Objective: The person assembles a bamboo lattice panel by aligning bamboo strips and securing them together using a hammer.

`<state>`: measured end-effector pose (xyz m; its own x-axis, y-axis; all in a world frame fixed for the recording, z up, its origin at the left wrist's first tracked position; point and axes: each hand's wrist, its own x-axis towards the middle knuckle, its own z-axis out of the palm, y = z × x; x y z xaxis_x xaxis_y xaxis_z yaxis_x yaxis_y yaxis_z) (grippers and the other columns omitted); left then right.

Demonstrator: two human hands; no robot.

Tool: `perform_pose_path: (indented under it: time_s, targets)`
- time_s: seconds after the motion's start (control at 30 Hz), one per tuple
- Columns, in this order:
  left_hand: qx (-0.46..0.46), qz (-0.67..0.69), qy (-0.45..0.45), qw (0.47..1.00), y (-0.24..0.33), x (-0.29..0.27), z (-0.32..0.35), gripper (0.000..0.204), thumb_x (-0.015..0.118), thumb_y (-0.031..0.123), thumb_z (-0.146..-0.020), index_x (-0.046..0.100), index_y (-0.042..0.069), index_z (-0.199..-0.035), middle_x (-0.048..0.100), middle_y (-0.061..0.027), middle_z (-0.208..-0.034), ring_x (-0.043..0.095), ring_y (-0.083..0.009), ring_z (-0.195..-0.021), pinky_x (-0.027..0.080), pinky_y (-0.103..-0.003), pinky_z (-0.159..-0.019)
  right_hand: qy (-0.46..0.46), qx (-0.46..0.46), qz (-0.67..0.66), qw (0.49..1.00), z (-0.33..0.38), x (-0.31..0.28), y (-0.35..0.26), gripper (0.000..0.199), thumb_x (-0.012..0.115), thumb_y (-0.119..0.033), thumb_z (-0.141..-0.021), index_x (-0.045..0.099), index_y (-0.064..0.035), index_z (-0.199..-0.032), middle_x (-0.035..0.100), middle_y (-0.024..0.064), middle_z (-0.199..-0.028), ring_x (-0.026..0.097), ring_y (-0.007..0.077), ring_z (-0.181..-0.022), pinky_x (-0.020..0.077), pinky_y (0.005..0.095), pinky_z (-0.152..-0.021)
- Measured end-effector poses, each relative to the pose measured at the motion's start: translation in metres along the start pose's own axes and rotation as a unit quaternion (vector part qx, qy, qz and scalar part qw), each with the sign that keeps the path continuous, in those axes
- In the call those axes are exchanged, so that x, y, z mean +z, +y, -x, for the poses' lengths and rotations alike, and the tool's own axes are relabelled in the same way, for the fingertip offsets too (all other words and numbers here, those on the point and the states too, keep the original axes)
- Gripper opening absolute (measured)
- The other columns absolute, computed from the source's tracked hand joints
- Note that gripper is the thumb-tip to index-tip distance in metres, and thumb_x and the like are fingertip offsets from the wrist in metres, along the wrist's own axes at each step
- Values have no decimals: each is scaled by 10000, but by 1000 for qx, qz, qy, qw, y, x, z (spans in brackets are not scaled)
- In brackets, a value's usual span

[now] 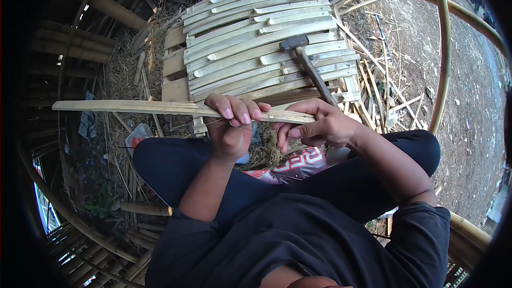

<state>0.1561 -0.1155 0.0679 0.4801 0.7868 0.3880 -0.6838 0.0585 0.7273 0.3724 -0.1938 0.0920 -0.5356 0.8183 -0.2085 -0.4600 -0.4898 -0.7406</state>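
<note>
Daylight scene, bright on the right and dim on the left, with heavy fisheye bending.

Sun falls hardest on the bare dirt ground at the right, which looks washed pale, while the shaded stacked bamboo poles at the upper left sink into murk. The pale split bamboo slats in the middle are evenly lit and sharp. Straight edges curve toward the rim, the corners go black, and detail smears near the border.

Long pale bamboo strip, horizontal, above lap
</note>
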Motion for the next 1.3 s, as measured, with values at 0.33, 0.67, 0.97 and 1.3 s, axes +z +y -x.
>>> perform_pose_path:
  time_s: [0.33,0.67,0.97,1.3]
  targets:
    - [-21,50,30,998,2,-2,-1,279,674,27,-943,451,183,-1003,557,33,-839,632,-164,-887,540,-504,-975,-4,-39,72,997,-5,3,4,365,508,114,-889,607,64,-1237,709,190,-1085,707,265,-1034,518,358,-953]
    - [-11,71,37,997,0,-4,-1,277,681,28,-940,445,163,-991,568,10,-827,643,-186,-870,544,-511,-973,-7,-60,111,992,-9,2,5,367,493,128,-880,598,65,-1226,707,173,-1068,705,244,-1019,524,359,-949]
    - [-15,32,-11,999,2,-3,-3,255,658,63,-968,451,208,-1003,534,59,-827,606,-134,-870,517,-506,-1000,-1,-82,98,992,-12,-3,14,374,482,146,-872,603,68,-1218,701,156,-1070,704,231,-1005,534,361,-948]
    - [2,-19,36,999,4,-5,-3,254,679,78,-961,452,140,-1056,596,-21,-892,654,-194,-887,576,-504,-934,23,-22,159,987,-2,-2,-11,392,754,-170,-894,649,43,-1206,718,130,-1014,698,208,-927,536,332,-876]
